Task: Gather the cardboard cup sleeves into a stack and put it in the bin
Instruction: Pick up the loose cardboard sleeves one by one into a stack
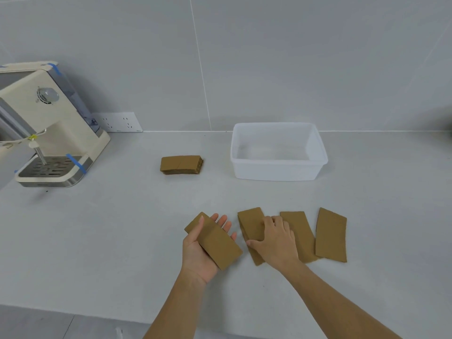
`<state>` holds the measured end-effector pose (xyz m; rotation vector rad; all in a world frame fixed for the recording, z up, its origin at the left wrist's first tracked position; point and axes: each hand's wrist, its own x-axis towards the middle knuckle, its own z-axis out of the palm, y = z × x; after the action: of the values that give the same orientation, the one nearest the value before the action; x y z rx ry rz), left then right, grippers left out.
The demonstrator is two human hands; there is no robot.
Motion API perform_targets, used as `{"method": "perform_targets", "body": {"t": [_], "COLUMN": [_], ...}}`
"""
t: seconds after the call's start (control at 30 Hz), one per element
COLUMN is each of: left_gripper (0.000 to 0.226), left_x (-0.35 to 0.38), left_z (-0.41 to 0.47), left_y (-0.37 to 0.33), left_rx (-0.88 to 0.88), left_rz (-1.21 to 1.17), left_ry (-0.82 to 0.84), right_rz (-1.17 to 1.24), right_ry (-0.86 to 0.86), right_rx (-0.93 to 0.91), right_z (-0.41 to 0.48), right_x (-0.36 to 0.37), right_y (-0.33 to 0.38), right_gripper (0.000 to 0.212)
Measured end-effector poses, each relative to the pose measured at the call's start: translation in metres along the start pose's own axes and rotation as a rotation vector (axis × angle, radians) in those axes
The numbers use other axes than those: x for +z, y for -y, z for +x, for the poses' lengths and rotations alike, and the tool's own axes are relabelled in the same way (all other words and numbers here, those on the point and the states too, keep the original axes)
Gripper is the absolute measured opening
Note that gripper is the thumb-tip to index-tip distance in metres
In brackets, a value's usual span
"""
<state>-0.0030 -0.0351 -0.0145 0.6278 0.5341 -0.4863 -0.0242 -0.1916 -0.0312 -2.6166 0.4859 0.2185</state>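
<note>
Head view shows your left hand (203, 250) palm up, cradling one flattened cardboard sleeve (215, 243) that lies loose across the palm, thumb along its near-left edge and fingers spread rather than closed over it. Your right hand (276, 243) is pressed flat, palm down, on the next sleeve (249, 223) just to its right; whether the fingers have curled under an edge I cannot tell. Beyond that hand, further to your right, two more sleeves lie flat on the counter (122, 228): one (302, 231) partly tucked under your wrist, and the outermost one (331, 234) lying just beside that one. The held sleeve is the weak point: with the palm open, any tilt as you bring the hands together could let it slide off. The piece under your right hand looks like it may be more than one layer, so a careless pinch could lift only the top. Sliding it sideways might also nudge its neighbour askew. Ahead of your left hand sits a tidy stack of sleeves (181, 165), well apart from the loose ones and easy to overlook. The white plastic bin (277, 172) stands ahead of your right hand and appears empty.
</note>
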Motion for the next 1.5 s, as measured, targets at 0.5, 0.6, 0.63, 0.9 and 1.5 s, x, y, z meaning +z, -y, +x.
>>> {"method": "perform_targets", "body": {"t": [0.5, 0.6, 0.63, 0.9, 1.5], "left_gripper": [0.046, 0.046, 0.046, 0.046, 0.037], "left_x": [0.004, 0.005, 0.005, 0.007, -0.005], "left_z": [-0.003, -0.005, -0.005, -0.009, -0.017], "left_y": [0.009, 0.007, 0.007, -0.002, -0.024], "left_rx": [0.017, 0.017, 0.016, 0.004, -0.02], "left_rz": [-0.049, -0.066, -0.069, -0.08, 0.063], "left_ry": [-0.001, 0.007, 0.009, 0.04, 0.216], "right_rz": [0.212, 0.124, 0.113, 0.565, 0.827], "right_ry": [0.094, -0.023, -0.056, -0.092, 0.138], "right_rx": [-0.029, -0.002, 0.016, 0.092, -0.039], "right_z": [0.012, 0.015, 0.015, 0.01, -0.029], "right_x": [-0.044, -0.051, -0.053, -0.063, -0.014], "right_y": [-0.003, -0.006, -0.008, -0.012, 0.076], "right_gripper": [0.024, 0.019, 0.02, 0.03, 0.014]}}
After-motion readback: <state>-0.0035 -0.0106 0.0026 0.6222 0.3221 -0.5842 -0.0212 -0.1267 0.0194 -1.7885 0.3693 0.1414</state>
